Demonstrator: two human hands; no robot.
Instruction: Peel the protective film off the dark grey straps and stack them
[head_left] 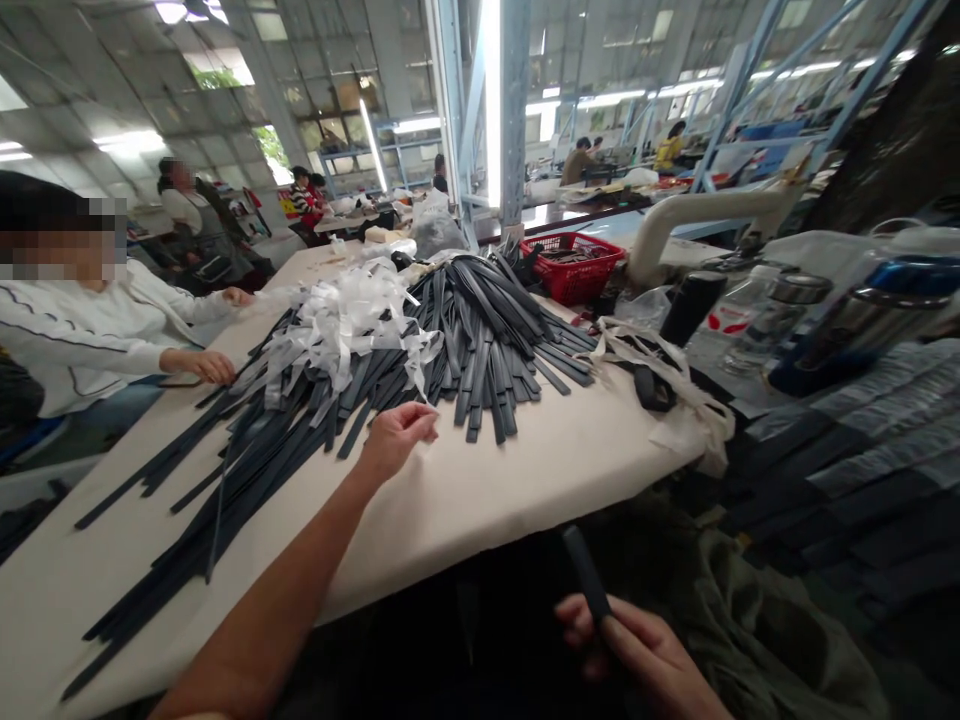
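Observation:
My left hand (401, 437) is over the table, its fingers pinched together at the lower end of a thin white strip (418, 382). That strip trails up into a tangled heap of white strips (349, 315), which rests on the dark pieces. Below the table's front edge, my right hand (637, 645) grips a flat dark grey strip (586, 573) between thumb and fingers, its free end pointing up. Beyond my left hand lies a fanned pile of similar dark strips (480, 350). Longer dark strips (217, 500) spread toward the table's near left.
A co-worker in a white jacket (82, 330) sits at the left, one hand on the strips. A red basket (571, 265) stands behind the pile on the pale table (510, 490). Bottles and a blue flask (862, 310) are at the right, above plastic-wrapped dark bundles (862, 450).

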